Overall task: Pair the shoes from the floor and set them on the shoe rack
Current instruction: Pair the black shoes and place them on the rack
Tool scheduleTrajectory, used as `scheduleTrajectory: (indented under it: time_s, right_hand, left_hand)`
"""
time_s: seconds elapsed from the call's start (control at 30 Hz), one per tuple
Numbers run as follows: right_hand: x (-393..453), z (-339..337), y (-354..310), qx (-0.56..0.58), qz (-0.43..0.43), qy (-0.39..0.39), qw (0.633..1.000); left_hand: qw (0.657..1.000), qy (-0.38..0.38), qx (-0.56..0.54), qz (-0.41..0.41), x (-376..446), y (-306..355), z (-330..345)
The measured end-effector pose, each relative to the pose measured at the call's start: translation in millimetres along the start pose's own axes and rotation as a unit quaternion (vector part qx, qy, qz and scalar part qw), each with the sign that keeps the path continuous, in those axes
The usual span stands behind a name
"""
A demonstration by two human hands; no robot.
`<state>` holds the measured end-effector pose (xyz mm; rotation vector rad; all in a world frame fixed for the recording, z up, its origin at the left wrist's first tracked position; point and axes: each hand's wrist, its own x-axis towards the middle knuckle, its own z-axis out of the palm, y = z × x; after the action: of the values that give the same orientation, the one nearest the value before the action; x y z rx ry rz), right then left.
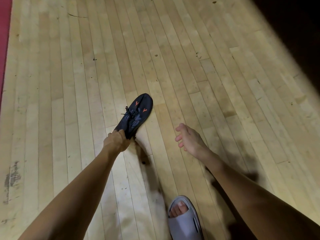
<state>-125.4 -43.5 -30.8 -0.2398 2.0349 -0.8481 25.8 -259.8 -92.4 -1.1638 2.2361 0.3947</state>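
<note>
Gripping: your left hand (116, 141) is clamping its curled fingers round the heel end of the dark shoe (134, 115).
Shoe: it is pointing away from you, toe toward the upper right, laces and orange marks facing up.
Shoe position: it is sitting low over the wooden floor (173, 49), near the middle of the view; whether the toe is touching the boards, you cannot tell from here.
Right hand: your right hand (187, 138) is hanging free just right of the shoe, fingers loose and slightly spread, gripping nothing and touching nothing.
Gap: the two hands are sitting apart, with bare boards showing between them.
Arms: both your forearms are reaching forward and down from the bottom corners.
Foot: your foot is standing in a grey slide sandal (186, 220) at the bottom edge, toes showing through the open front, well behind the shoe.
Floor: pale planks are running up the view, scuffed and speckled with dark marks.
Edges: a red strip (4, 49) is bordering the floor on the far left, and deep shadow is filling the upper right corner.
</note>
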Motion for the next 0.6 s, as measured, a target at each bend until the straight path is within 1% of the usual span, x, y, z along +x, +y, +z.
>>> scheduleTrajectory:
  time_s: [0.07,0.17,0.27,0.4,0.53,0.6]
  right_hand:
    - [1.3,0.0,2.4,0.000,-0.002,-0.007,1.000]
    - [1.6,-0.9,5.9,-0.001,-0.002,-0.008,1.000]
    - [-3.3,-3.5,5.2,0.005,-0.002,-0.002,1.000]
    - [-21.5,-13.0,-6.6,0.015,-0.023,0.010,1.000]
    - [-51.7,-28.2,-19.1,0.026,-0.049,0.031,0.998]
    - [-70.3,-38.4,-22.4,0.034,-0.059,0.041,0.997]
  left_hand:
    - [1.000,0.013,0.008,0.002,-1.7,0.5,4.2]
    - [0.998,0.058,0.005,0.020,-6.3,-1.8,4.4]
    - [0.997,0.069,0.012,0.034,-12.2,-6.5,-3.8]
    - [0.992,0.104,-0.051,0.047,-29.0,-3.8,-28.0]
    - [0.978,0.156,-0.105,0.093,-57.9,15.2,-63.0]
    - [0.973,0.165,-0.111,0.118,-77.2,27.6,-78.1]
